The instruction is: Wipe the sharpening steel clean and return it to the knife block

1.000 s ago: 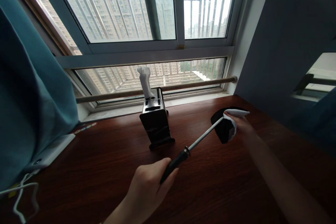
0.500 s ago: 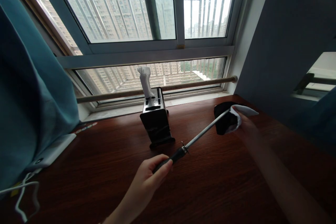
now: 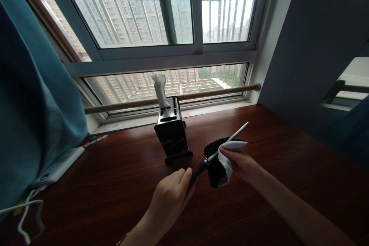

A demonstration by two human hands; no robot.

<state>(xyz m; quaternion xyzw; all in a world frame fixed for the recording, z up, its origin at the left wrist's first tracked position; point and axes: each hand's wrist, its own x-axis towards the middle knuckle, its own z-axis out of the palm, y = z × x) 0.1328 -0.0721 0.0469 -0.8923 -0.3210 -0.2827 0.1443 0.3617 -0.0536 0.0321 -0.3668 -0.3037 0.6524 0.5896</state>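
Note:
My left hand [image 3: 173, 192] is closed round the black handle of a sharpening steel [image 3: 238, 130], whose grey rod points up and to the right. Folded about the rod near its guard is a cloth [image 3: 225, 159], white on one face and black on the other. My right hand [image 3: 239, 161] pinches this cloth against the rod; the fingers under it are hidden. Beyond my hands a black knife block [image 3: 173, 138] stands on the table, with one white-handled tool [image 3: 160, 90] upright in a slot.
The reddish-brown wooden table [image 3: 121, 184] reaches to the window sill. At the left lie a white power strip [image 3: 60, 167] and a white cable [image 3: 25, 215], beside a blue curtain [image 3: 57, 84]. A rail [image 3: 219, 91] runs along the barred window.
My right hand has slid the cloth down the rod from its tip to near the guard. The rod's tip now sticks out past the cloth. My left hand has turned a little.

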